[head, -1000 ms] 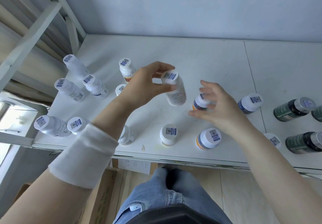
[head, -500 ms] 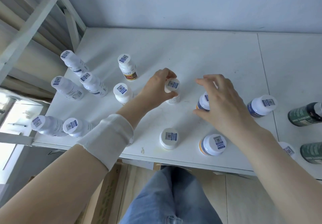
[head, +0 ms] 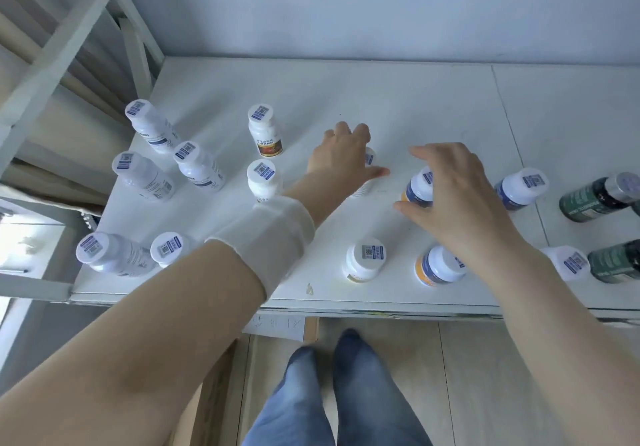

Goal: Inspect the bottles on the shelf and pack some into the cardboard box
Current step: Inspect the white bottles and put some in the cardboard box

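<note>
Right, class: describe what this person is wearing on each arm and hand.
A wide white cloth band wraps the left wrist; the right arm shows no sleeve or band. The left hand and right hand are bare, no gloves.

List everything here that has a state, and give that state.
Left hand, open, spread over the white bottle.
White bottle, upright on the shelf, mostly hidden.
Right hand, curled round the blue-and-orange bottle.
Blue-and-orange bottle, upright, capped.
Red-labelled bottle, upright, capped, untouched.
Dark green bottle, upright, capped, untouched.
</note>
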A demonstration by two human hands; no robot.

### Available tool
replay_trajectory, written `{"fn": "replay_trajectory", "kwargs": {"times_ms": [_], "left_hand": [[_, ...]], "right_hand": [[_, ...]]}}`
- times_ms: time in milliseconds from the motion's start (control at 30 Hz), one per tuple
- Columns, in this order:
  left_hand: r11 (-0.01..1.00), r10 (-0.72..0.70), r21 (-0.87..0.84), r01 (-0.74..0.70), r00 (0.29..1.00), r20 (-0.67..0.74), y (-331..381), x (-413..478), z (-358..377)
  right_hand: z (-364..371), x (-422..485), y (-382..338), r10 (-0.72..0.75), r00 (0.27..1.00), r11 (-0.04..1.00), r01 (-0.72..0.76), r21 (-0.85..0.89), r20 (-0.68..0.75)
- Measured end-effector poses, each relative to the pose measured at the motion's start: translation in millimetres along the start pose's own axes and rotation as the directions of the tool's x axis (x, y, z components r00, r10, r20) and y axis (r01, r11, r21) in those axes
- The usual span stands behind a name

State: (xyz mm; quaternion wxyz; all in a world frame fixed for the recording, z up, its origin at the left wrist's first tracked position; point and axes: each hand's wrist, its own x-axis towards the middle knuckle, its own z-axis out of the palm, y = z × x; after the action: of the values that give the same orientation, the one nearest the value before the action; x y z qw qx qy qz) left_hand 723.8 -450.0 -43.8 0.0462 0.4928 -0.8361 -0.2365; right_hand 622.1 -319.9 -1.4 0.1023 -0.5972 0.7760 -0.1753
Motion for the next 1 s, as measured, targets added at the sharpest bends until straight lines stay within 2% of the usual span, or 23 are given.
{"fn": "replay_trajectory", "kwargs": {"times_ms": [33, 100, 167, 233, 400, 533, 833, 933, 1000], "left_hand": [[1.0, 0.005, 0.024, -0.006, 1.0, 0.01, 2.2, 4.4, 1.8], [0.991, 0.134, 0.016, -0.135, 0.989, 0.064, -1.2, 9.0, -0.6], [0.955, 0.296, -0.025, -0.296, 0.938, 0.179, -10.9, 7.8, -9.8], [0.934, 0.353, -0.034, -0.357, 0.9, 0.256, -20.7, 1.9, -18.4], [0.972, 0.232, -0.003, -0.235, 0.958, 0.165, -24.5, -9.2, -15.9], [0.97, 0.241, -0.037, -0.238, 0.96, 0.14, -21.6, -10.1, -15.0], [0.969, 0.239, 0.014, -0.245, 0.955, 0.173, -23.4, -12.1, -16.8], [0.981, 0.186, 0.023, -0.195, 0.962, 0.199, -21.4, -29.6, -40.3], [0.988, 0.143, 0.041, -0.149, 0.982, 0.127, -25.8, -54.0, -67.1]], "right_hand": [[-0.2, -1.4, -1.5, 0.008, 1.0, 1.0, -0.008, -0.01, -0.007], [-1.7, -3.3, 0.3, 0.027, 0.999, 0.999, -0.028, -0.025, -0.023], [-3.1, -4.8, 7.3, 0.042, 0.999, 0.999, -0.043, -0.027, -0.034], [-2.9, -6.2, 14.2, 0.036, 0.999, 0.999, -0.036, -0.01, -0.033], [-1.3, -5.8, 27.1, 0.005, 0.999, 1.0, -0.004, 0.024, -0.04], [1.6, -2.6, 33.9, -0.032, 0.998, 0.998, 0.036, 0.054, -0.057], [8.9, 4.5, 32.7, -0.118, 0.992, 0.992, 0.117, -0.037, -0.034], [8.5, 0.2, 25.9, -0.151, 0.987, 0.988, 0.149, -0.024, -0.058], [6.2, -7.6, 17.2, -0.177, 0.98, 0.984, 0.177, 0.0, -0.092]]}}
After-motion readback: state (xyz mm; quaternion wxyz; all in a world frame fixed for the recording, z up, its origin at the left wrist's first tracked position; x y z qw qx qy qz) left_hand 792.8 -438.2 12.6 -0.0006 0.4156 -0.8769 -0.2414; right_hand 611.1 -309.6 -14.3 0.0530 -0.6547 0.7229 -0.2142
